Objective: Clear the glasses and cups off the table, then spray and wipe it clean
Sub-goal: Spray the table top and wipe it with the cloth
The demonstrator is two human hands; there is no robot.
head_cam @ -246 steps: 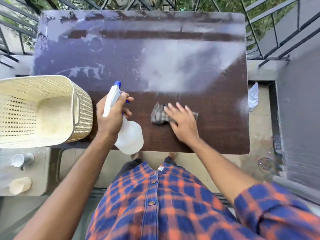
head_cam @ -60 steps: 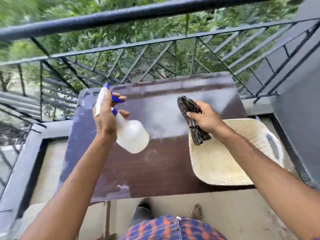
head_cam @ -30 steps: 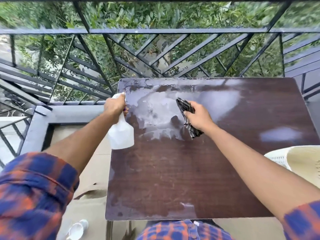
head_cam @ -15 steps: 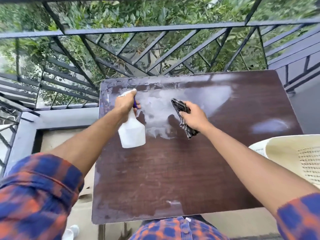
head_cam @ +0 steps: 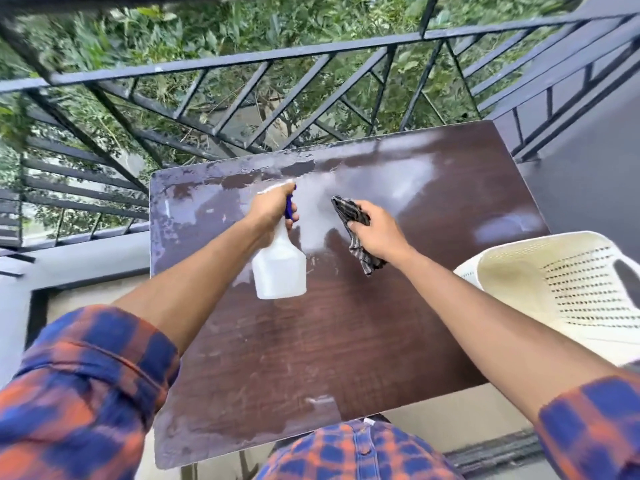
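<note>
The dark brown table [head_cam: 311,348] fills the middle of the view, with wet, shiny patches across its far half. My left hand [head_cam: 273,209] grips the neck of a white spray bottle [head_cam: 280,268] with a blue trigger, held above the table and pointed at the far side. My right hand [head_cam: 375,233] holds a bunched dark checked cloth [head_cam: 349,216] just right of the bottle, lifted off the surface. No glasses or cups are on the table.
A cream perforated plastic basket [head_cam: 568,289] sits at the table's right edge. A black metal railing [head_cam: 277,98] with greenery behind it runs along the far side. A grey ledge [head_cam: 86,261] lies to the left and a dark wall [head_cam: 588,168] to the right.
I have walked round the table; the basket now lies on my right. The cloth was lifted off the table. Both hands with bottle and cloth shifted right, nearer the wet far half.
</note>
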